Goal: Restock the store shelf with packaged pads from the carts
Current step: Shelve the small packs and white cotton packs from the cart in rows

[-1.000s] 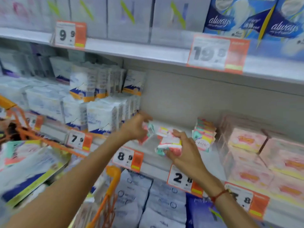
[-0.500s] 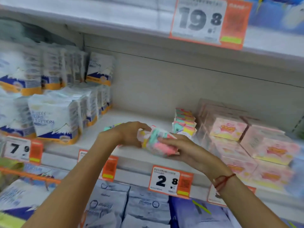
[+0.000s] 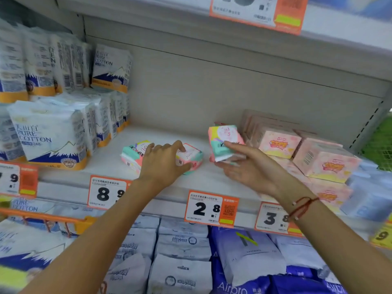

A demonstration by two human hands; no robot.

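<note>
Small pink-and-teal pad packs lie on the white shelf. My left hand reaches over two of them: one pack sits to its left, and its fingers and thumb curl round another pack lying flat. My right hand holds a third pack upright from below, thumb across its front, just left of the pink boxes.
White "Pure Cotton" packs fill the shelf's left side, stacked two high. Price tags line the shelf edge. Grey and blue packages fill the shelf below. An orange cart rim shows at lower left.
The packs I held together between both hands are now apart: two lie on the shelf under my left hand, and my right hand has moved right with one pack. The view came closer.
</note>
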